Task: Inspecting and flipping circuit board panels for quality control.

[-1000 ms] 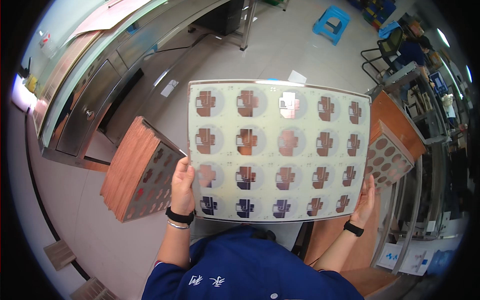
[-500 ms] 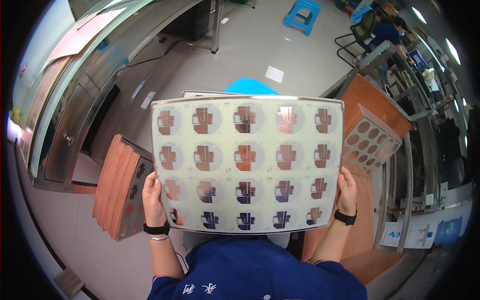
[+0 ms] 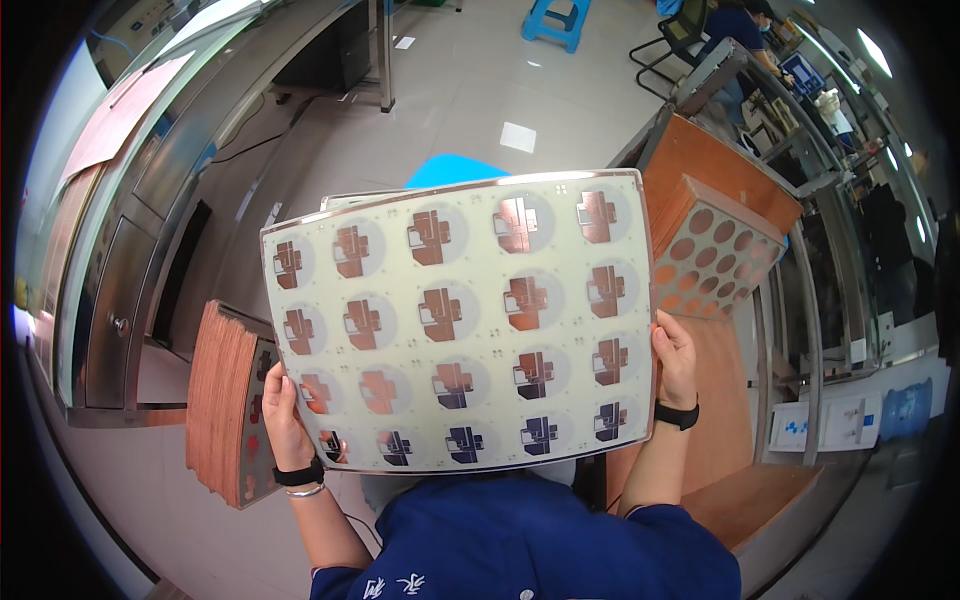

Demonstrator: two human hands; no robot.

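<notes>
A large pale circuit board panel with rows of copper shapes in round patches is held up in front of me. My left hand grips its lower left edge, thumb on the face. My right hand grips the right edge, somewhat higher, so the panel slants up to the right. The fingers behind the panel are hidden on both sides. Past its far edge, the rim of another panel shows near a blue stool seat; the rest of both is covered.
On my left stands a thick stack of copper-edged panels, beside a metal workbench with drawers. Another panel stack leans against a brown board at right. Farther off are a blue stool and a seated person.
The panel has turned from nearly level to slanted, its left side lower and its right side higher. My hands moved with it, keeping their grip. The surroundings shifted slightly in view.
</notes>
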